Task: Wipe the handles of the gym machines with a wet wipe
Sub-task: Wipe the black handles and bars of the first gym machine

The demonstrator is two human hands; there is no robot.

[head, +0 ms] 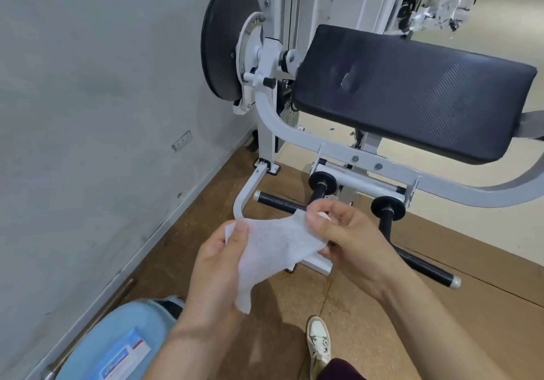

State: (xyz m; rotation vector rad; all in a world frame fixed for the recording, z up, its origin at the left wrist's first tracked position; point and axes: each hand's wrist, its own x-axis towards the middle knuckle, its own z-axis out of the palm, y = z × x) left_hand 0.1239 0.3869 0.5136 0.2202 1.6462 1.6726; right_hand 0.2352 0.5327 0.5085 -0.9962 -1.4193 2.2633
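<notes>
Wet wipe (270, 250) stretched between both hands, held in air near the viewer, in front of machine's black handles (278, 202). Left hand (217, 265) pinches wipe's left edge under thumb; right hand (350, 241) pinches its right corner with curled fingers. Black pad (412, 88) far right. Blue bag (123, 341) near left, on floor.
</notes>
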